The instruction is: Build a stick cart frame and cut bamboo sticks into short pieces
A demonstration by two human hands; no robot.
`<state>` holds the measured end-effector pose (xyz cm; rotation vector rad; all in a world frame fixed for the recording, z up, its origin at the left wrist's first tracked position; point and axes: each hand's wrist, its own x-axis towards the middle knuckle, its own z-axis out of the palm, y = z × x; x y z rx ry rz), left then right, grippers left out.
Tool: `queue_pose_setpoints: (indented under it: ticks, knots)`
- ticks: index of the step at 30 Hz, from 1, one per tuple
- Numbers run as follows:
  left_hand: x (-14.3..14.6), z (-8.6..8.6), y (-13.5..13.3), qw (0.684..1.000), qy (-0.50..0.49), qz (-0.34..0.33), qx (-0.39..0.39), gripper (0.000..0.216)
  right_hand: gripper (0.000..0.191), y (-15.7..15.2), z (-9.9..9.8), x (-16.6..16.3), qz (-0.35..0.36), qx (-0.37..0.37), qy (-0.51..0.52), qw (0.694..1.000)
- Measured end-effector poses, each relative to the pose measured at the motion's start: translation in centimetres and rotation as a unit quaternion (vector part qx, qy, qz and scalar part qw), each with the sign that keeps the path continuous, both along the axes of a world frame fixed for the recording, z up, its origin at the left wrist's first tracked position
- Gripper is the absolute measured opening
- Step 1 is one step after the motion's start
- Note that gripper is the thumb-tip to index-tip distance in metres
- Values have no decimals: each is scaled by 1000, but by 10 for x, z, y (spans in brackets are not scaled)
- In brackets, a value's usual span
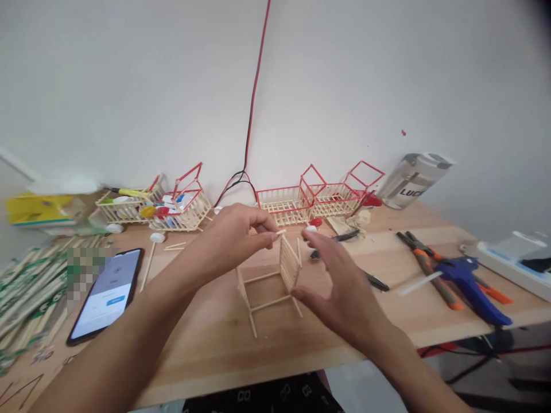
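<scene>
A small frame of thin wooden sticks (pixel 266 276) stands on the table in front of me, with a slatted panel (pixel 291 265) upright on its right side. My left hand (pixel 246 232) reaches over it, thumb and forefinger pinched on a pale wooden stick (pixel 281 232) at the panel's top corner. Most of that stick is hidden by the fingers. To the right of the panel, my right hand (pixel 342 281) has its fingers apart. Its thumb tip is at the panel's lower edge; whether it touches cannot be made out.
Red-trimmed stick carts (pixel 282 205) line the wall, one filled cart (pixel 185 209) at left. A phone (pixel 105 298) and bundled sticks (pixel 30 292) lie left. Pliers (pixel 430 269), a blue glue gun (pixel 469 287), a can (pixel 415 179) and a power strip (pixel 512 267) are right.
</scene>
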<state>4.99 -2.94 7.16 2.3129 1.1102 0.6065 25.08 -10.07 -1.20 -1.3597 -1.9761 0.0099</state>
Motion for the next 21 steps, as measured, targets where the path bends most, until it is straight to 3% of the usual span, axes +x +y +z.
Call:
queue_pose_setpoints:
  ticks: [2, 7, 21]
  knots:
    - [0, 0, -1, 1000, -1, 1, 3, 14, 67, 8, -5, -16, 13, 1, 10, 1000]
    - [0, -2, -1, 1000, 0, 4, 27, 15, 33, 21, -10, -25, 10, 19, 23, 1000]
    - [5, -7, 3, 998, 35, 30, 54, 14, 31, 23, -13, -27, -11, 22, 16, 1000]
